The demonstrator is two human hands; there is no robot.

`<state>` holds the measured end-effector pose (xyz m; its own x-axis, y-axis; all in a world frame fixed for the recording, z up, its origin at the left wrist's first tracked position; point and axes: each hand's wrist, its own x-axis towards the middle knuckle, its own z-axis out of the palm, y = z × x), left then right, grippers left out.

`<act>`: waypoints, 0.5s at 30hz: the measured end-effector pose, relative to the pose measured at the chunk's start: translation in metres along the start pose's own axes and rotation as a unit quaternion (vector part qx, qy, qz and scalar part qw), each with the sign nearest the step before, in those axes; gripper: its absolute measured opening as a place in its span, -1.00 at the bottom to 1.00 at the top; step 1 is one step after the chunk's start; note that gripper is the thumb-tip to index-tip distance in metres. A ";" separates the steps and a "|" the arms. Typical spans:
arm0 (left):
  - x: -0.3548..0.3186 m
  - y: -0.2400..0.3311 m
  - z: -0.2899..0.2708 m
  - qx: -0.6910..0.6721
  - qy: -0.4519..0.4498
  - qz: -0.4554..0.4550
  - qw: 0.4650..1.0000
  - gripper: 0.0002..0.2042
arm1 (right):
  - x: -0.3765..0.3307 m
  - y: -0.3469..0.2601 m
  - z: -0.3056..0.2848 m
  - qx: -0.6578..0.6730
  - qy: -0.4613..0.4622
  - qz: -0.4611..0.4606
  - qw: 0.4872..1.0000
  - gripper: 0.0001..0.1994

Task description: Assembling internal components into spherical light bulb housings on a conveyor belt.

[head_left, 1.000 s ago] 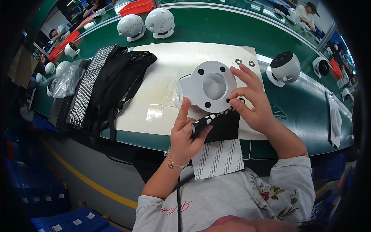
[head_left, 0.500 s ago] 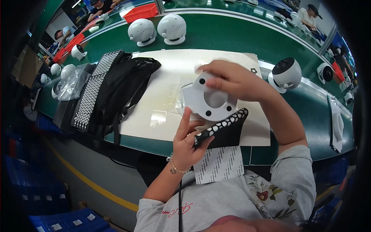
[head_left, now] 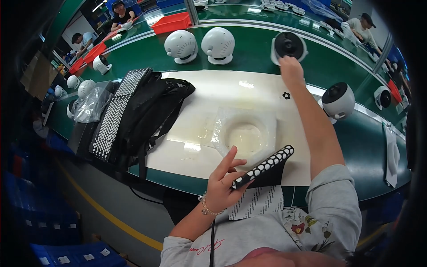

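Observation:
My right hand (head_left: 291, 71) is stretched far forward, its fingers closed on the lower edge of a white round camera-like device (head_left: 299, 46) with a black front. The device's base is hidden behind the hand. Close to my body, my left hand (head_left: 226, 187) grips a black piece with a white-spotted edge strip (head_left: 267, 165), tilted up to the right. Its index finger points forward. A printed white sheet (head_left: 255, 204) hangs below that piece. Just beyond the left fingers, a translucent ring-shaped pad (head_left: 220, 133) lies on the white work mat (head_left: 178, 153).
Left on the mat, a pile of black pieces with white-spotted strips (head_left: 118, 113) lies beside a clear plastic bag (head_left: 91, 107). Two white round devices (head_left: 218, 44) stand at the back, another (head_left: 338, 100) at right. A red tray (head_left: 171, 23) and co-workers are farther off.
My right hand has carried the white device from the ring pad to the back of the table, uncovering the pad. My left hand keeps its spotted piece. The view has shifted slightly.

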<state>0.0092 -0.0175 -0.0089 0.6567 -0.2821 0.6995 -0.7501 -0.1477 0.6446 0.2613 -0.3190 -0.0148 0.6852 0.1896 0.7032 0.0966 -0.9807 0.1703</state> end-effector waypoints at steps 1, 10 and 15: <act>-0.001 -0.001 -0.002 0.005 -0.002 -0.006 1.000 -0.77 | -0.004 0.002 0.002 0.012 -0.041 0.054 0.998 -0.92; -0.001 0.001 -0.003 -0.001 -0.024 -0.040 0.999 -0.74 | 0.030 -0.034 -0.010 0.080 -0.311 -0.008 0.947 -0.74; -0.001 0.001 -0.007 -0.002 -0.034 -0.036 0.999 -0.65 | 0.060 -0.118 0.003 0.287 -0.356 -0.090 0.885 -0.61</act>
<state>0.0085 -0.0111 -0.0071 0.7013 -0.3351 0.6291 -0.7013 -0.1665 0.6931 0.2933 -0.1921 0.0051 0.8823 0.4678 0.0527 0.4620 -0.8390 -0.2876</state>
